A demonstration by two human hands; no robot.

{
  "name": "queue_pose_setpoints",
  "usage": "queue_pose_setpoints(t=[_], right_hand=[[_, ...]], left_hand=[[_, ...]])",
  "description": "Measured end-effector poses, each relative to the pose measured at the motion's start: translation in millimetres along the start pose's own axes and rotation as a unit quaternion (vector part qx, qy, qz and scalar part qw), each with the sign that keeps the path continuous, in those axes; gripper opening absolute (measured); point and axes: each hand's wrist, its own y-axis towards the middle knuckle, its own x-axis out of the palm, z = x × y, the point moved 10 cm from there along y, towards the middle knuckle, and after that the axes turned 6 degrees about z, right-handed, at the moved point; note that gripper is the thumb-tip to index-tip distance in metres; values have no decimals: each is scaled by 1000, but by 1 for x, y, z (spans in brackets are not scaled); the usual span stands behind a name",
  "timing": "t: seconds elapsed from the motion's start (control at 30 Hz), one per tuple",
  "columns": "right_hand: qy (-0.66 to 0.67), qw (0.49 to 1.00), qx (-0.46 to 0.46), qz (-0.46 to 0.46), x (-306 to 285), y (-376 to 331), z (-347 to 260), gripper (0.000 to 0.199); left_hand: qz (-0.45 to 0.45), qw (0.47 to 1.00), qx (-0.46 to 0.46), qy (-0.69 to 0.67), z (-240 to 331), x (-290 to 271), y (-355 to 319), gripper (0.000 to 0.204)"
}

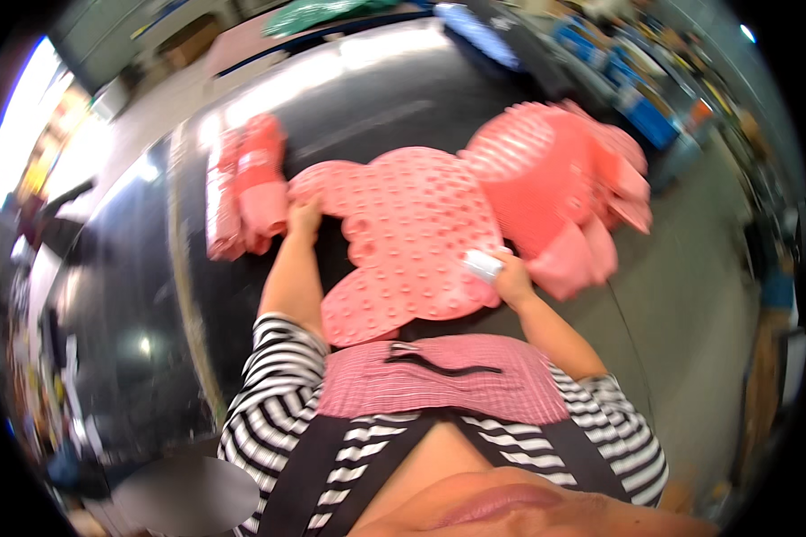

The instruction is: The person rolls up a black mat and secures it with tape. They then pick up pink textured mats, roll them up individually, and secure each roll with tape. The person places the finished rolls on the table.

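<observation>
Left hand (304, 217) grips pink bumpy mat (403, 242) edge; right hand (509, 277) closed on white roll (483, 266).

a factory floor: long black worktable (242, 295), stacked pink mats (555, 188).

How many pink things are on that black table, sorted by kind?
Flat pink bumpy mat, under both hands (left hand, right hand): 1
Heap of pink mats at right: 1
Folded pink bundle at left: 1
Total: 3
</observation>
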Motion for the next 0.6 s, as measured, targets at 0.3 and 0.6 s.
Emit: queue_pose_setpoints(t=[0.3, 0.6], right_hand=[[281, 949, 132, -58, 34, 12, -48, 24], [157, 970, 110, -149, 66, -4, -20, 19]], left_hand=[[223, 912, 139, 315, 20, -117, -10, 69], [215, 910, -14, 355, 25, -110, -100, 77]])
